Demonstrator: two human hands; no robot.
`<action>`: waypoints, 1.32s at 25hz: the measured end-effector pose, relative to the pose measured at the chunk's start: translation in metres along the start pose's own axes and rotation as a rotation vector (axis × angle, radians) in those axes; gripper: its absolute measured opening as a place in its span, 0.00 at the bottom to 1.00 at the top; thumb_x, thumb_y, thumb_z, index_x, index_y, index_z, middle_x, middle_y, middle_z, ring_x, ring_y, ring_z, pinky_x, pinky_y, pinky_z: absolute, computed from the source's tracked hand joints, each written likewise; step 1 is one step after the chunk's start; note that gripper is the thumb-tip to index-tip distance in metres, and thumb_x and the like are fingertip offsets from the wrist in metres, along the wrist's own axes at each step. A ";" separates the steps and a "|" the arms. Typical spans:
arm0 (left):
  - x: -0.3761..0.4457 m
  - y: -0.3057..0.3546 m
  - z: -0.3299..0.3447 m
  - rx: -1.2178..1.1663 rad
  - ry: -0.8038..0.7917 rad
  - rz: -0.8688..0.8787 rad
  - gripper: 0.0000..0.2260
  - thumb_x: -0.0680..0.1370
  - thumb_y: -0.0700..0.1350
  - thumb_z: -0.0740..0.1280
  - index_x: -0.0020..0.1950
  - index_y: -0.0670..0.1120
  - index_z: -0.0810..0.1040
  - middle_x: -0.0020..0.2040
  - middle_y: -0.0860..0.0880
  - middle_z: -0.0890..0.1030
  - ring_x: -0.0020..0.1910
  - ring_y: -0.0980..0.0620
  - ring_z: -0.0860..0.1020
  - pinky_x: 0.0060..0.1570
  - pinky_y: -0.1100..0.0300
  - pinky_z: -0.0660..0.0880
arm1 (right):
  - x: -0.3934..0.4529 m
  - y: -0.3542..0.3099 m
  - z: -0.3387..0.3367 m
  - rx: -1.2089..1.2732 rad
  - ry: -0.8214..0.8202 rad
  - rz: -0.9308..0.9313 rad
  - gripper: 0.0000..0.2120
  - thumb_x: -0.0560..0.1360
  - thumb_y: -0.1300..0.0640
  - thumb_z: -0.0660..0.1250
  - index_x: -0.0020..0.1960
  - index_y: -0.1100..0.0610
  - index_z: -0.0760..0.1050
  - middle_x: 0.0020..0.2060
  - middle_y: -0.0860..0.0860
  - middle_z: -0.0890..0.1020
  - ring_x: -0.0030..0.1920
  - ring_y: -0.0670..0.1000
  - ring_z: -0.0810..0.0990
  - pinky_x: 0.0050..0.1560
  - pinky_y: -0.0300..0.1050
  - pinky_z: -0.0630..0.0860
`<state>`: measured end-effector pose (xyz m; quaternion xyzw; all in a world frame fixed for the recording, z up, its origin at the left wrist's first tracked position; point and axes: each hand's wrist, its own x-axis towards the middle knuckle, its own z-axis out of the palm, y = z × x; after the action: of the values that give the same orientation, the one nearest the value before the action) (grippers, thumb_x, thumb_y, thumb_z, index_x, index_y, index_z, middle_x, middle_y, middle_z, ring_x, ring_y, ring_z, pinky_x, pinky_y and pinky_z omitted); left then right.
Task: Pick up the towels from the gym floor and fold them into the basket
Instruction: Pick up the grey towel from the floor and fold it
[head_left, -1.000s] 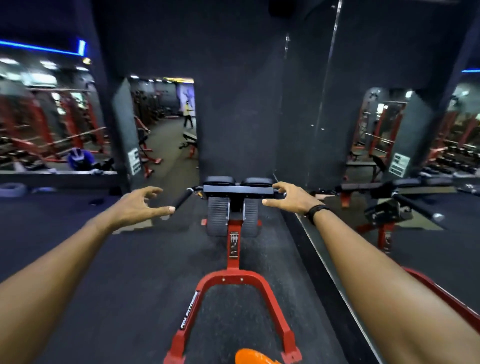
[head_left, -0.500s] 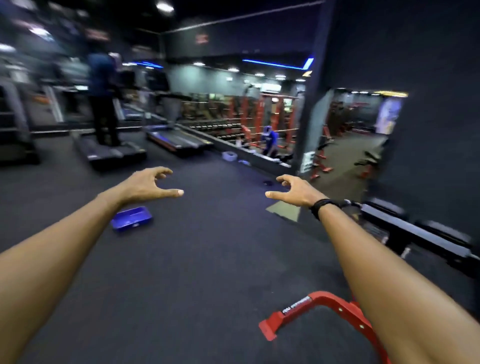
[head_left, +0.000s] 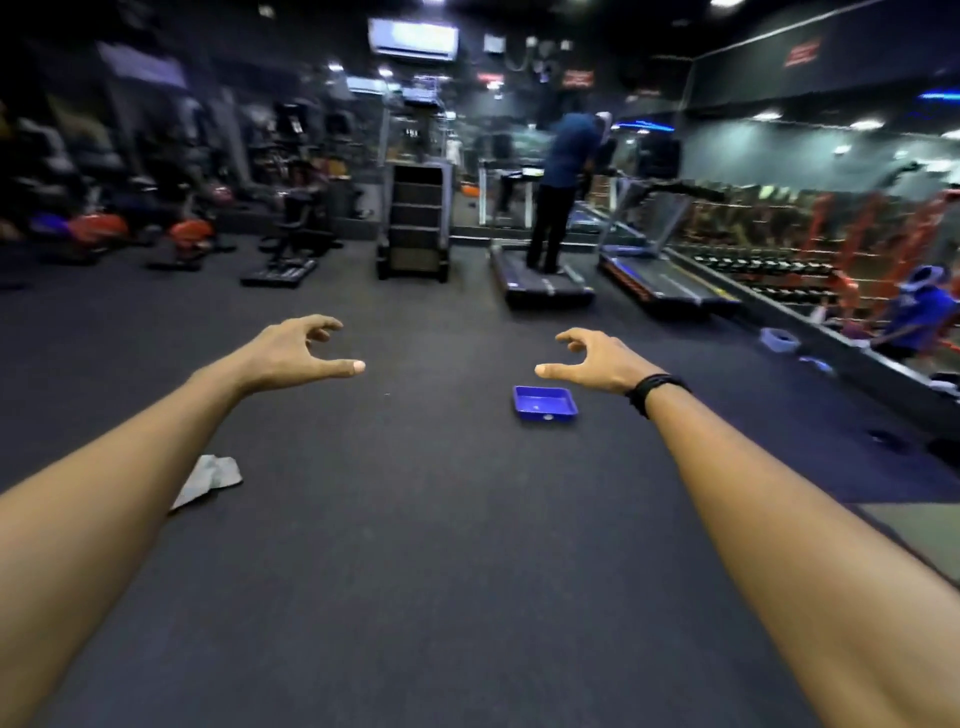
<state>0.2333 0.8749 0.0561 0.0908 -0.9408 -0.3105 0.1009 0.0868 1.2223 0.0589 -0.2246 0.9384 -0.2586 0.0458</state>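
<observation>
Both your hands are empty, fingers loosely curled; towel (head_left: 208, 480) lies on floor under your left hand's (head_left: 296, 353) forearm, nearer than right hand (head_left: 592, 361).

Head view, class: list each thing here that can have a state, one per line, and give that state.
left hand: held out in the air, fingers curled apart, holding nothing
right hand: held out in the air, fingers curled apart, holding nothing
grey towel: crumpled on the floor, partly hidden by the left forearm
blue tray: flat on the floor, right way up, no towel in it
treadmill: a person stands on it
</observation>
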 end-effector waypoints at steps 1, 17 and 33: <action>-0.005 -0.021 -0.014 0.004 0.022 -0.038 0.45 0.58 0.74 0.70 0.70 0.53 0.69 0.66 0.50 0.74 0.65 0.50 0.72 0.64 0.54 0.68 | 0.016 -0.019 0.014 0.002 -0.016 -0.036 0.36 0.70 0.39 0.71 0.72 0.54 0.66 0.68 0.55 0.72 0.68 0.52 0.71 0.66 0.45 0.65; -0.037 -0.334 -0.235 0.056 0.321 -0.494 0.36 0.67 0.63 0.73 0.71 0.52 0.68 0.68 0.49 0.73 0.67 0.50 0.71 0.65 0.55 0.66 | 0.249 -0.374 0.248 0.006 -0.322 -0.460 0.36 0.71 0.38 0.69 0.73 0.53 0.64 0.70 0.54 0.70 0.69 0.54 0.69 0.64 0.48 0.66; 0.127 -0.547 -0.298 0.060 0.474 -0.789 0.37 0.67 0.62 0.73 0.72 0.51 0.67 0.68 0.47 0.73 0.67 0.49 0.71 0.66 0.54 0.67 | 0.561 -0.555 0.426 -0.019 -0.523 -0.697 0.36 0.70 0.39 0.71 0.72 0.53 0.66 0.69 0.54 0.72 0.68 0.52 0.71 0.64 0.46 0.66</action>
<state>0.2435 0.2442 -0.0220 0.5134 -0.7939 -0.2683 0.1847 -0.1080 0.3498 -0.0101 -0.5862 0.7658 -0.1842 0.1901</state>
